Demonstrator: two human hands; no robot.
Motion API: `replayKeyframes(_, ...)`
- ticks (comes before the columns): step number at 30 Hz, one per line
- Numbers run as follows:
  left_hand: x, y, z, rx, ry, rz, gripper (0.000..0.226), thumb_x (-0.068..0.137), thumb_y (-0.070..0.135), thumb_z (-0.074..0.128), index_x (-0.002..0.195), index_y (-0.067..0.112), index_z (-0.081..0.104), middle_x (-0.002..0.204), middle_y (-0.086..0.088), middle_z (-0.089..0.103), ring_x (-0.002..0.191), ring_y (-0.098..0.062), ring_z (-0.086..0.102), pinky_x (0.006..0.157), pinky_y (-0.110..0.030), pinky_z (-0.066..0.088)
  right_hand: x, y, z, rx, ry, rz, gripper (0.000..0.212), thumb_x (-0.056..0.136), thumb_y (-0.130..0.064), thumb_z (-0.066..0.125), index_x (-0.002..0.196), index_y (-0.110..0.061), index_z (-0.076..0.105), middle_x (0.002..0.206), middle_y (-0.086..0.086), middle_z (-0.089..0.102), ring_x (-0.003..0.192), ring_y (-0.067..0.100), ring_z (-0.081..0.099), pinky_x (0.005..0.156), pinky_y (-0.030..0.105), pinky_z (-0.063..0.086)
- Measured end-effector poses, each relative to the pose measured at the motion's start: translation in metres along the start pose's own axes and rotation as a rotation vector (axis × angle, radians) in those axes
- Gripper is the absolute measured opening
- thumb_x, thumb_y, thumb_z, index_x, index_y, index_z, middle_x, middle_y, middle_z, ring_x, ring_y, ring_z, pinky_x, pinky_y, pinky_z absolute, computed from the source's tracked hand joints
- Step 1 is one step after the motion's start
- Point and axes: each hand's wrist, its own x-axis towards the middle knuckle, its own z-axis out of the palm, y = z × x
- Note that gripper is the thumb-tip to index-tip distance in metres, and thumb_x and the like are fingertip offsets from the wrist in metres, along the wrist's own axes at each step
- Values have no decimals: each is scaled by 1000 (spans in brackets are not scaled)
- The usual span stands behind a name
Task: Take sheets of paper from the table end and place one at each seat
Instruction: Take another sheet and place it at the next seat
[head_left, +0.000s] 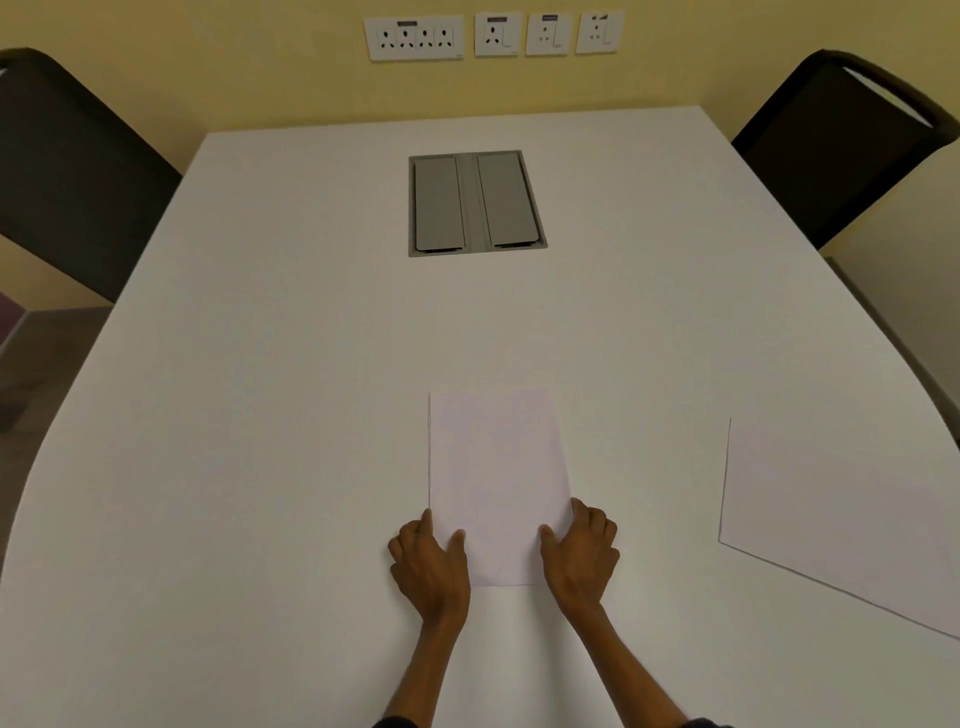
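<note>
A white sheet of paper (496, 478) lies flat on the white table (260, 415), straight in front of me near the front edge. My left hand (428, 566) is at its lower left corner, thumb on top of the sheet and fingers curled at the left edge. My right hand (582, 556) mirrors it at the lower right corner, thumb on the paper and fingers curled along the right edge. A second white sheet (831, 514) lies at an angle on the table's right side.
A grey two-flap cable box (475, 202) is set into the table's middle. Dark chairs stand at the far left (67, 171) and far right (841, 140). Wall sockets (493, 34) line the yellow wall behind the table.
</note>
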Motion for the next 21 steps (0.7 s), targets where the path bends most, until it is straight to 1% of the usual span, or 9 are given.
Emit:
replayKeyframes(4,-6,3,4,-18,43,21,53,84,28,74,132,12,59,127,-8,62,119,-28,52,91,-42,45,-4,-1,1,20,23,-16,57,89,-33,63,141,-17,45,138,2,51,130,23,42,98,39,40)
replayKeyframes(7,-7,6,5,-32,65,4,44,82,26,76,122,11,65,120,-8,65,114,-29,56,89,-42,43,-5,-1,3,68,66,-31,51,89,-27,64,137,-16,51,135,2,54,125,24,48,95,39,41)
replayKeyframes(8,-6,6,5,-22,69,-24,40,82,27,76,117,10,66,117,-9,67,112,-29,56,89,-42,41,-4,-2,4,96,91,-30,45,89,-24,65,132,-15,56,130,3,56,121,25,51,93,39,42)
replayKeyframes(10,-2,6,3,1,70,-103,34,84,31,73,111,10,69,108,-10,70,109,-28,57,90,-42,35,1,-3,3,176,145,9,25,90,-21,65,115,-15,66,115,4,62,109,25,58,87,39,46)
replayKeyframes(12,1,7,0,-11,72,-156,32,86,35,70,106,10,72,99,-11,72,106,-28,57,90,-43,31,9,-3,0,310,154,89,10,91,-21,64,98,-16,70,99,4,67,96,25,64,83,41,52)
replayKeyframes(13,2,7,-1,-26,72,-171,33,87,37,69,105,10,73,96,-11,72,105,-28,57,90,-43,30,12,-3,-2,360,136,121,9,91,-23,64,94,-16,70,94,4,67,91,25,65,82,42,55)
replayKeyframes(15,3,8,-3,-72,71,-192,35,88,38,68,106,9,73,97,-13,72,105,-29,57,93,-45,30,17,-1,-5,399,117,140,10,91,-24,64,91,-17,70,91,3,68,87,23,66,81,42,56)
replayKeyframes(18,0,14,-7,-190,66,-217,39,87,39,68,109,6,72,105,-16,71,107,-31,59,99,-47,28,17,2,-11,461,146,174,9,90,-24,63,87,-18,70,90,2,69,87,23,65,82,40,55)
replayKeyframes(21,-5,26,-18,-268,55,-220,41,87,39,68,110,5,72,107,-17,71,106,-33,60,99,-45,27,15,1,-21,531,165,221,8,91,-21,62,86,-18,68,91,2,69,86,22,65,82,37,53)
